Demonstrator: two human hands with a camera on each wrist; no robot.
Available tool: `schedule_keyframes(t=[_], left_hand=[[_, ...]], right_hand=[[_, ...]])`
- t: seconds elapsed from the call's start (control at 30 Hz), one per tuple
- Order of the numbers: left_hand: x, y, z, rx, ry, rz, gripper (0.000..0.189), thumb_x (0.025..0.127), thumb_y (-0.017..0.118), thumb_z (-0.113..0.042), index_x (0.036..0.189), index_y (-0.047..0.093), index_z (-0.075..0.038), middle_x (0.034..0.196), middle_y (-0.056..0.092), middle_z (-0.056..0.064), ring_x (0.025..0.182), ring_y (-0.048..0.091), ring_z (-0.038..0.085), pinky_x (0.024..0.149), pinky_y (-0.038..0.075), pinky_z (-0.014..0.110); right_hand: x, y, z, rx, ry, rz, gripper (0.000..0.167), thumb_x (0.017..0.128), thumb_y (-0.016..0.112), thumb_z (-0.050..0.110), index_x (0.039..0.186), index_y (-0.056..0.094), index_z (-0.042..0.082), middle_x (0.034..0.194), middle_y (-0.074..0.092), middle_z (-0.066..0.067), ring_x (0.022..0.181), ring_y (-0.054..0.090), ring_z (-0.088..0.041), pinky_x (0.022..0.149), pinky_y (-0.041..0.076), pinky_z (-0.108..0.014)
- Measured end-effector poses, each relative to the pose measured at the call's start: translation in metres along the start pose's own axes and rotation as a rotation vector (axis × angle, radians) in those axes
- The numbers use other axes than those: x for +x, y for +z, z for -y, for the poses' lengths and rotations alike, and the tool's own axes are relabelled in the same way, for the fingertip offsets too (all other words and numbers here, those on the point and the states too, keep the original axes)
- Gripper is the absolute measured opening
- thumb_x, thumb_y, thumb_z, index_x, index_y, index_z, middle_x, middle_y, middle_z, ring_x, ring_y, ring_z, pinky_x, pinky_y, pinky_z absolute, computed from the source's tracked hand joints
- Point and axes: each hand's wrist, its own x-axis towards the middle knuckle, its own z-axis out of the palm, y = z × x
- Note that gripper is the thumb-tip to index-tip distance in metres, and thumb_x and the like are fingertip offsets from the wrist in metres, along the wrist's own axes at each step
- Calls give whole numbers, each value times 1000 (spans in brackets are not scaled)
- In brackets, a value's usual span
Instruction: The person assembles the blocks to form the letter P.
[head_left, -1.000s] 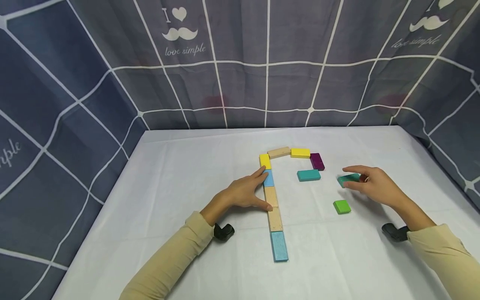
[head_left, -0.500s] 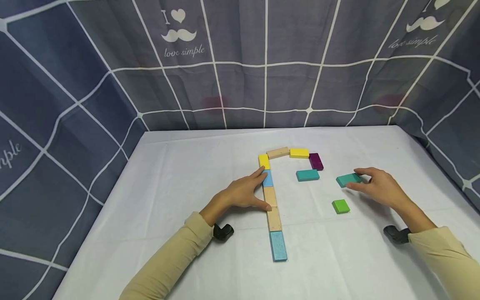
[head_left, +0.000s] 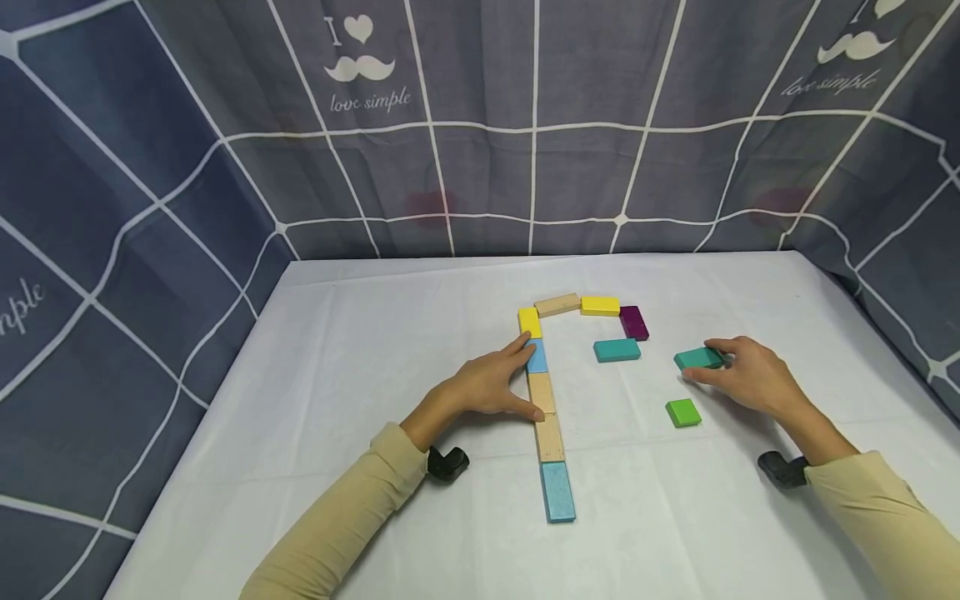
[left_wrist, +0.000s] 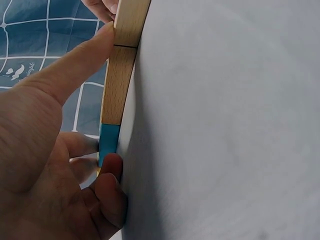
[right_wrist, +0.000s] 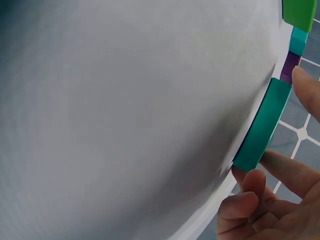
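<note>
My left hand [head_left: 491,383] lies along a straight row of blocks in the head view. Its thumb touches a wooden block [left_wrist: 117,82] near a joint, and its index fingertip is at a light blue block [head_left: 537,357]. To the right, my right hand [head_left: 753,375] has a teal block [head_left: 697,358] between thumb and fingers. In the right wrist view, curled fingertips meet one end of that block, and the thumb [right_wrist: 307,92] lies at the opposite end. A second teal block [head_left: 617,350] sits left of it, and a short green block [head_left: 683,413] lies nearer.
A yellow block [head_left: 529,322] tops the row, and a larger blue block [head_left: 558,492] ends it. A wooden block [head_left: 558,305], another yellow block [head_left: 600,307] and a purple block [head_left: 634,323] curve rightward. Curtains [head_left: 480,183] border the white tabletop [head_left: 360,350].
My right hand first drew back rightward along the teal block, then its thumb came forward to the block's near left corner. My left hand and the row have stayed in place.
</note>
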Motion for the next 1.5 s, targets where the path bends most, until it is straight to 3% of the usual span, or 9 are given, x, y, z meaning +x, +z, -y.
schedule_keyframes(t=[0.4, 0.53, 0.67, 0.93, 1.03, 1.17, 1.5], left_hand=[[1, 1, 3, -4, 1, -8, 113, 75, 76, -64, 159, 19, -15, 165, 3, -2, 146, 24, 23, 110, 33, 48], [1, 1, 2, 2, -2, -5, 113, 75, 75, -65, 159, 18, -15, 165, 3, -3, 146, 24, 23, 110, 33, 48], [0, 0, 2, -6, 4, -5, 113, 75, 76, -64, 159, 18, -15, 165, 2, -3, 147, 23, 22, 110, 32, 47], [-1, -1, 1, -14, -5, -6, 113, 75, 77, -63, 159, 19, -15, 165, 3, -3, 147, 22, 23, 111, 32, 48], [0, 0, 2, -10, -10, -7, 113, 75, 76, -64, 159, 19, -15, 165, 3, -3, 147, 23, 23, 110, 32, 48], [0, 0, 1, -6, -20, -1, 113, 74, 76, -65, 159, 18, -16, 165, 2, -4, 147, 23, 23, 110, 33, 48], [0, 0, 0, 2, -20, 3, 113, 75, 75, -66, 159, 17, -16, 165, 2, -4, 146, 25, 24, 108, 34, 51]], right_hand=[[1, 6, 4, -13, -47, -70, 76, 86, 75, 40, 130, 51, -17, 121, 49, -38, 107, 49, -52, 87, 40, -65], [1, 9, 13, 12, -107, -120, 73, 85, 77, 40, 129, 55, -14, 117, 54, -32, 92, 53, -41, 73, 45, -50], [1, 12, 32, 36, -177, -154, 69, 84, 78, 39, 127, 59, -11, 114, 59, -25, 81, 50, -30, 63, 40, -36], [6, 19, 87, 83, -281, -102, 69, 84, 78, 44, 129, 61, -5, 113, 62, -18, 79, 50, -26, 64, 41, -37], [11, 27, 101, 86, -310, -74, 68, 83, 78, 44, 129, 62, -4, 119, 61, -20, 92, 56, -32, 76, 48, -44], [18, 40, 114, 68, -339, -55, 63, 82, 80, 40, 126, 64, -3, 124, 60, -23, 107, 56, -36, 90, 46, -53], [30, 66, 124, 30, -378, -52, 59, 81, 81, 40, 119, 68, -3, 112, 66, -17, 92, 59, -26, 79, 49, -43]])
